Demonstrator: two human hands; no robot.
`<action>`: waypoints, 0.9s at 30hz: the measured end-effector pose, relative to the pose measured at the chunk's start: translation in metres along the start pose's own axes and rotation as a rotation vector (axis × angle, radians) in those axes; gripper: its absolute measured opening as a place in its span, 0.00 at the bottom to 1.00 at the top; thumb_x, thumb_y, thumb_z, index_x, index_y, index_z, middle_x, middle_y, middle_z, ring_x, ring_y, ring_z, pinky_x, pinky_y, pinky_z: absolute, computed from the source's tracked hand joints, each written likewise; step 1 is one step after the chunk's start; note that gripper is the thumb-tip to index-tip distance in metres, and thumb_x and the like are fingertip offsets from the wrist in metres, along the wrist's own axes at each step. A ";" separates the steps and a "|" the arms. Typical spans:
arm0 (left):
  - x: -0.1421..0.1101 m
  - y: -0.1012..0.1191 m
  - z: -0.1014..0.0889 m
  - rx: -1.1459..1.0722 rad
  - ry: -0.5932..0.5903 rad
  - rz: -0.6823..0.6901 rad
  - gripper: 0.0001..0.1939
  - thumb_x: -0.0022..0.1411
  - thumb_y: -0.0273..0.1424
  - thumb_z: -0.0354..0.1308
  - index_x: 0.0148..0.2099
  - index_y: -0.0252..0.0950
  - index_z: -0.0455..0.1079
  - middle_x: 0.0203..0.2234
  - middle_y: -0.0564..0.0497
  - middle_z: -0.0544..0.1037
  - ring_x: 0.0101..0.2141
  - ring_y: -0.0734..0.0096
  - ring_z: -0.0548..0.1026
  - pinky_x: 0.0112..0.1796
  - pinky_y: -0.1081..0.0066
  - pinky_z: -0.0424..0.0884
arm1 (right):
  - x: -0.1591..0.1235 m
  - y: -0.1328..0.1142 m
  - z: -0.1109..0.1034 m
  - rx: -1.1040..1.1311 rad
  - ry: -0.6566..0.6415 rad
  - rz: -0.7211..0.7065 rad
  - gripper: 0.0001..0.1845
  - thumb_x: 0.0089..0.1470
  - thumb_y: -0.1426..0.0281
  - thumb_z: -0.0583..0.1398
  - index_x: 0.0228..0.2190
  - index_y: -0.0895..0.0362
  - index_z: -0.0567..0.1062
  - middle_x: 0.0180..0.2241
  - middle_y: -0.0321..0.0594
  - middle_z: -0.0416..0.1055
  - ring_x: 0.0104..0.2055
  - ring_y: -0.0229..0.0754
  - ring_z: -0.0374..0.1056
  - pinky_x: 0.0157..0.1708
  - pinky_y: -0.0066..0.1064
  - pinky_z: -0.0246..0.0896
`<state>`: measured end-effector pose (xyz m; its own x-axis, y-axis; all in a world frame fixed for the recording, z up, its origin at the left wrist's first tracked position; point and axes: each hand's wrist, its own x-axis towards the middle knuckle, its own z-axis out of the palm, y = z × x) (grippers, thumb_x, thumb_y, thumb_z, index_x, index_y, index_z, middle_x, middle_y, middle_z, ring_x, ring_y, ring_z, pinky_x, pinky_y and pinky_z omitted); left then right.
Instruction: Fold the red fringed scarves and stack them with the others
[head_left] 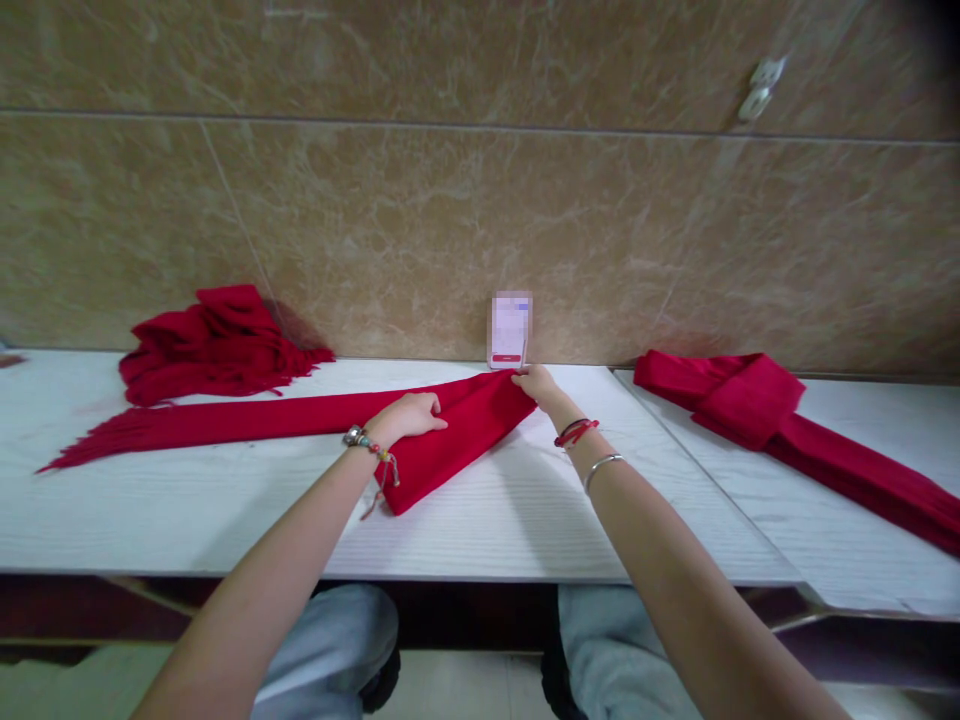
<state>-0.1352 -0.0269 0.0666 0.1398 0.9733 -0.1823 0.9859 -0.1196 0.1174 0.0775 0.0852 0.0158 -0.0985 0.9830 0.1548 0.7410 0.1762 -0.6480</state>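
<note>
Scarf [472, 430], red and flat, at the middle of the white desk [555, 520]. Its fringe [94, 438] points left; the strip runs rightward from there, then doubles back at a slant, so that a folded corner lies toward the near edge. The right hand [535, 384] pinches the far right end of the fold between thumb and fingers. The left hand [412, 414] rests on top of the cloth near the fold, fingers slightly bent and thumb apart; whether it grips any fabric cannot be told. A beaded bracelet [373, 446] circles the left wrist; a red cord [576, 432] and a silver bangle [602, 468] circle the right.

Phone [510, 330], upright, leans against the brown marbled wall [420, 230] just beyond the right hand; its screen is blurred. At far left, a heaped scarf [210, 345], also red, lies crumpled by the wall, close behind the flat strip. At right, well apart, a third scarf [754, 410] lies folded over itself, its long tail slanting toward the right edge of view, across the neighbouring desk panel [870, 425]. A white fixture [762, 90] is mounted high on the wall. Below the desk, two knees in pale jeans [337, 635] are visible.
</note>
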 end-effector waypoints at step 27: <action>0.006 -0.112 0.017 0.115 0.126 -0.361 0.30 0.60 0.46 0.42 0.62 0.41 0.52 0.61 0.42 0.52 0.59 0.48 0.51 0.51 0.49 0.55 | -0.072 -0.023 0.011 -0.436 -0.318 -0.883 0.25 0.61 0.59 0.44 0.57 0.51 0.56 0.60 0.44 0.52 0.63 0.52 0.40 0.55 0.58 0.39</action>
<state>-0.2434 -0.0105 0.0353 -0.2233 0.9722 -0.0704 0.9744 0.2207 -0.0434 0.0604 0.0113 0.0113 -0.8480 0.4913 0.1988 0.4893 0.8699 -0.0627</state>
